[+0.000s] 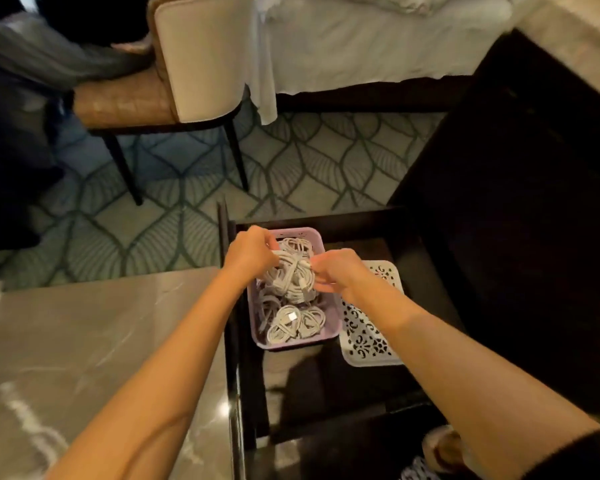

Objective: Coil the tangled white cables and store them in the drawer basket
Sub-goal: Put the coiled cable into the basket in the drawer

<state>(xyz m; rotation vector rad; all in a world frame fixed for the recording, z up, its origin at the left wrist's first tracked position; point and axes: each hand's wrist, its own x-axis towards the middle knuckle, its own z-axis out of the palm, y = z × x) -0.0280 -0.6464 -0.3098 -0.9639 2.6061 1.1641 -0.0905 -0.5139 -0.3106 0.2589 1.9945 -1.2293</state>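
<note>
Drawer (357, 245) holds lilac basket (291, 342), white basket (368, 344).

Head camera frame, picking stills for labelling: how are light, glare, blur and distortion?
Head view: dim warm light, the drawer near black inside; a glare spot on the marble top; wide-angle bowing at the borders; the cables, left hand and right hand look slightly soft.
</note>
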